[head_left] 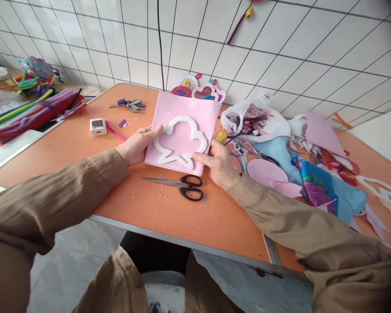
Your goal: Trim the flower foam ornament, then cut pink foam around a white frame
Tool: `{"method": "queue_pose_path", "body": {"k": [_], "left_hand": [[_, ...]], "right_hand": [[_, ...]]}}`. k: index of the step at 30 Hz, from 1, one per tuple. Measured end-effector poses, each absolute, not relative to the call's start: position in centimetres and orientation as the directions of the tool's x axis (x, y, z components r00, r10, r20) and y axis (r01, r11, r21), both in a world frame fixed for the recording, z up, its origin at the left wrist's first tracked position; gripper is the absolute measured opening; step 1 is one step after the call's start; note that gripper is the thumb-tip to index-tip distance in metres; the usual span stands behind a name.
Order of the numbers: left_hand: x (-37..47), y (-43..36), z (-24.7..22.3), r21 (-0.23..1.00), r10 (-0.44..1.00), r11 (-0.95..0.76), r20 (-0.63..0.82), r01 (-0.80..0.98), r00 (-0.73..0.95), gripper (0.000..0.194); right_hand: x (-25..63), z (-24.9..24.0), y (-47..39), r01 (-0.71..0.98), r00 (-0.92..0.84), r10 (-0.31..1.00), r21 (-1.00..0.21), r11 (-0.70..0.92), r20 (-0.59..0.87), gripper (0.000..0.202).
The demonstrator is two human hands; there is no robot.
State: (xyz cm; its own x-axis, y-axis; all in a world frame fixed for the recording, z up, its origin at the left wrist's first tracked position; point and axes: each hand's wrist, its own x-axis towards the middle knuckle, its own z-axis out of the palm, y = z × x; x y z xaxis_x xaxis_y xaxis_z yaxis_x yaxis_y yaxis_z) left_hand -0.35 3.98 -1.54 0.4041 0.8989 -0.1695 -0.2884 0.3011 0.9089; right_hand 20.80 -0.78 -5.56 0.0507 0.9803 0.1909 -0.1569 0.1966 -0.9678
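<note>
Between my two hands is a pink sheet (182, 141) with a white cloud-like outline frame (201, 142) lying on its face. My left hand (137, 144) grips the sheet's left edge, its thumb pressing on the frame's upper left end. At the lower right, my right hand (222, 164) pinches the sheet, with the thumb on the frame's lower edge. The fingers behind the sheet are hidden. Just below the sheet, a pair of black-handled scissors (182, 184) lies on the orange table (143, 208), blades pointing left.
Keys (135, 105) and a white charger cube (98, 126) lie at the left. Colourful pipe cleaners (35, 113) are heaped farther left. Decorated cut-outs (203, 91) lean by the tiled wall. To the right are a white plastic bag (273, 124), pink scraps (267, 170) and blue fabric-like pieces (348, 195).
</note>
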Motion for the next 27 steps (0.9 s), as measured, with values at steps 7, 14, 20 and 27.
{"method": "queue_pose_path", "body": {"k": [7, 14, 20, 27], "left_hand": [[-0.3, 3.9, -1.5, 0.915, 0.904, 0.303, -0.187, -0.267, 0.384, 0.030], [-0.3, 3.8, -1.5, 0.908, 0.902, 0.310, -0.186, -0.284, 0.389, 0.030], [-1.2, 4.6, -2.4, 0.899, 0.810, 0.293, -0.054, -0.325, 0.583, 0.035], [-2.2, 5.3, -2.4, 0.930, 0.751, 0.257, -0.023, -0.261, 0.660, 0.037]], "right_hand": [[20.8, -5.6, -0.8, -0.153, 0.022, 0.981, -0.969, 0.195, 0.194, 0.049], [21.0, -5.8, -0.7, -0.140, 0.016, 0.979, -0.969, 0.204, 0.204, 0.049], [20.8, -5.6, -0.8, -0.155, 0.035, 0.984, -0.971, 0.180, 0.177, 0.050], [20.4, -5.4, -1.1, -0.110, 0.007, 0.981, -0.975, 0.193, 0.193, 0.047]]}}
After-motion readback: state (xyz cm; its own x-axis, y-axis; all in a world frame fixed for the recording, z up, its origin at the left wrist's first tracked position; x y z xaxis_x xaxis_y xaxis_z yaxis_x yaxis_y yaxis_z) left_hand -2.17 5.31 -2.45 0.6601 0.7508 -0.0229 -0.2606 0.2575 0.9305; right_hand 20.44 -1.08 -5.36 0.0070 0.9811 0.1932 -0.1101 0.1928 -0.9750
